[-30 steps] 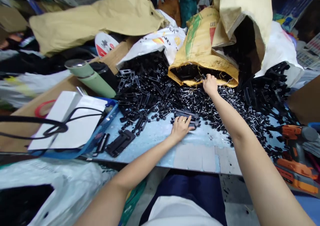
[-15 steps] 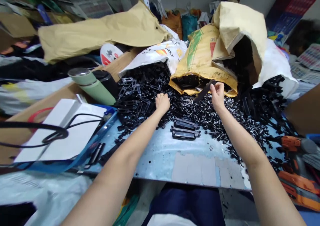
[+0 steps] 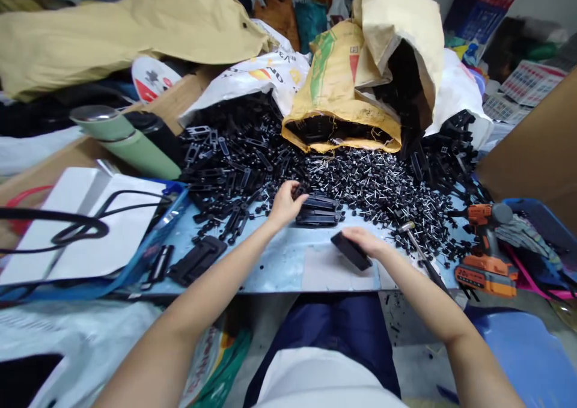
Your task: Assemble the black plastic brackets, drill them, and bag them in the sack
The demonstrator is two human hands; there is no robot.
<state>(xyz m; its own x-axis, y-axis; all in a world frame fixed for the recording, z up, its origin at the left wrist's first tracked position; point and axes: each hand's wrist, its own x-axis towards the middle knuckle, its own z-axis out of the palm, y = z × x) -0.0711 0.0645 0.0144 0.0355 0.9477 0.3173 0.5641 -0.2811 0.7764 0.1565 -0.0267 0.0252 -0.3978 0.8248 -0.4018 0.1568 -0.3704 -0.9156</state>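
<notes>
My right hand (image 3: 366, 241) grips a flat black rectangular plastic piece (image 3: 350, 252), held tilted just above the grey patch at the front of the table. My left hand (image 3: 285, 204) is closed around a small dark part (image 3: 298, 191), mostly hidden by the fingers. Right beside the left hand, several long black plastic assemblies (image 3: 318, 217) lie in a row. Behind them spreads a heap of small black parts with metal pins (image 3: 374, 182). Black link-shaped pieces (image 3: 238, 161) are piled further left.
A yellow sack (image 3: 333, 104) lies open at the back. At right are a hammer (image 3: 417, 246) and an orange cordless drill (image 3: 485, 246). A green flask (image 3: 128, 143) leans at left above a blue tray (image 3: 178, 216). A larger black part (image 3: 198, 261) lies near the front edge.
My right hand has drawn the flat black piece from the yellow sack's mouth towards the table's front edge. My left hand went from the row to the link pile, then came back beside the row.
</notes>
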